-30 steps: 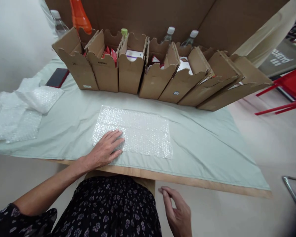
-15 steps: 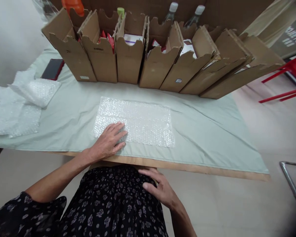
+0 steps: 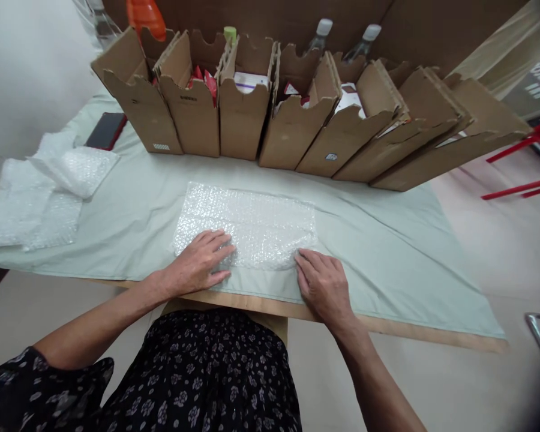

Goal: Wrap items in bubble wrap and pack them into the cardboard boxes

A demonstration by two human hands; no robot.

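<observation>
A rectangular piece of bubble wrap [image 3: 252, 219] lies flat on the pale green cloth [image 3: 378, 258] in front of me. Flat on its near left part rests my left hand [image 3: 203, 259], fingers stretched out and somewhat apart. My right hand [image 3: 324, 282] is at the near right corner of the sheet, thumb and fingertips pinched together on its edge. The bubble wrap puckers a little at that corner. The fingertips partly hide the bit that they hold.
Several cardboard boxes [image 3: 245, 129] stand in a row along the back, with packages inside. More bubble wrap [image 3: 49, 192] lies at the left, near a dark phone-like device [image 3: 107, 131]. Capped bottles [image 3: 320, 37] stand behind the boxes. A red chair [image 3: 522, 189] is at the right.
My right hand has risen from my lap to the table and taken hold of the bubble wrap's near right corner. My left hand stays flat on the sheet. The view has shifted slightly.
</observation>
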